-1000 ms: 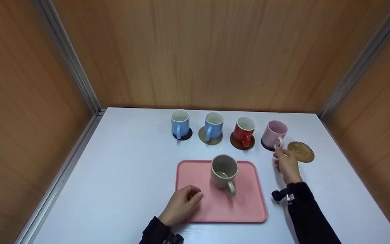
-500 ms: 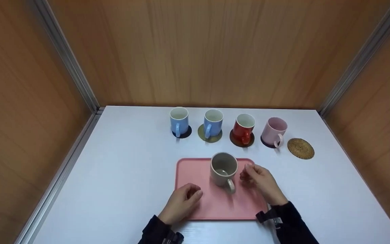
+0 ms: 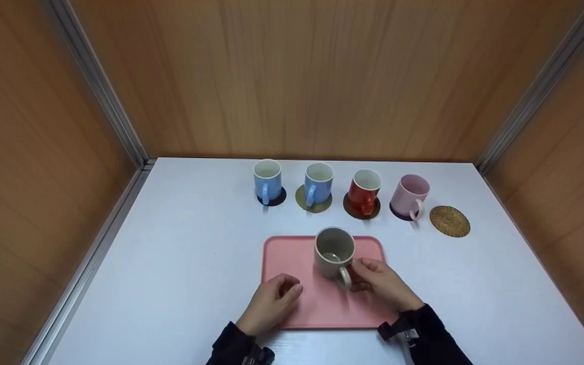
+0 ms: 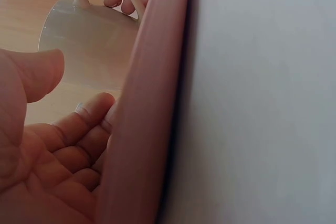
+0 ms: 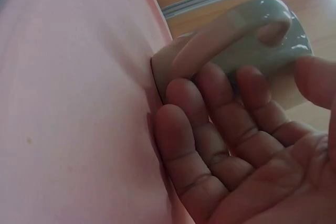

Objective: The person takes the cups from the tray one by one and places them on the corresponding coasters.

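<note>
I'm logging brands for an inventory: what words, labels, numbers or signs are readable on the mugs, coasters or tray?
None: no text shows in any view.
Grey mug: plain.
Pink tray: plain.
Two blue mugs, red mug, pink mug: no print visible.
Woven coaster: pattern only, no lettering.

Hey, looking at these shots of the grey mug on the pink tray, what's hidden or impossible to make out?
- Head view: the grey mug handle is partly covered by the right hand; grip unclear.
- Right wrist view: the fingers lie at the handle, contact uncertain.
- Left wrist view: the pink tray rim blocks the mug's base; the left hand is blurred and cut off.
</note>
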Demonstrator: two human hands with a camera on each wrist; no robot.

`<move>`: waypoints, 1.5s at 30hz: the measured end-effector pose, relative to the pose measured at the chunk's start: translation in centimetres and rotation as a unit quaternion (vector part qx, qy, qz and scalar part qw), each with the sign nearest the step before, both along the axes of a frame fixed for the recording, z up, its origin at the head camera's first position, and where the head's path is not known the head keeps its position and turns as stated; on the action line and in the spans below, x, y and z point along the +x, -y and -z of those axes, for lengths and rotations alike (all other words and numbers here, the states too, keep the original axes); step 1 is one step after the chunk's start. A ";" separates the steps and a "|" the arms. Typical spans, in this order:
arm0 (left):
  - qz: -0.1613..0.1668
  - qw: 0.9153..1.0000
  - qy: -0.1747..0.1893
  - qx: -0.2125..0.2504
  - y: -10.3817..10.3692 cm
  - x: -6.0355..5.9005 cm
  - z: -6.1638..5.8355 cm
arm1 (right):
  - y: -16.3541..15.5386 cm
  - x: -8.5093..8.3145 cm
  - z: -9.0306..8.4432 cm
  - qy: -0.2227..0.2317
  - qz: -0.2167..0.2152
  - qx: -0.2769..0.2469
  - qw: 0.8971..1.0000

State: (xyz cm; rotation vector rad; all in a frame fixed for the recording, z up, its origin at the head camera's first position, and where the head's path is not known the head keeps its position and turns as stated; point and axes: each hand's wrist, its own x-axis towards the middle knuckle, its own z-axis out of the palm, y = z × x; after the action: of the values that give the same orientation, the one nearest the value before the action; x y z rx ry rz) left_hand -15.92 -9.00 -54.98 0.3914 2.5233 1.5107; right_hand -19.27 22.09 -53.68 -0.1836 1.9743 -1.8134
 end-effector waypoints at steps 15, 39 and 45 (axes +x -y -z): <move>0.007 1.000 -0.002 0.021 0.0 0.1 -0.1 | 0.4 0.5 0.0 -0.015 -0.069 0.009 0.997; 0.005 1.000 0.013 0.004 0.0 -0.2 0.0 | 0.5 1.1 -0.1 -0.091 -0.118 0.054 0.987; 0.004 1.000 0.021 -0.001 0.0 -0.2 0.0 | -0.5 0.9 -0.5 -0.088 -0.099 0.074 0.988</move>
State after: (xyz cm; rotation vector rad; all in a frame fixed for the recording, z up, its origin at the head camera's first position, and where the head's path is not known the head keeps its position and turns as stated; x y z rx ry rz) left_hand -16.07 -8.98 -54.98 0.3641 2.4882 1.4987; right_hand -18.37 22.62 -53.15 -0.4899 2.1165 -1.5657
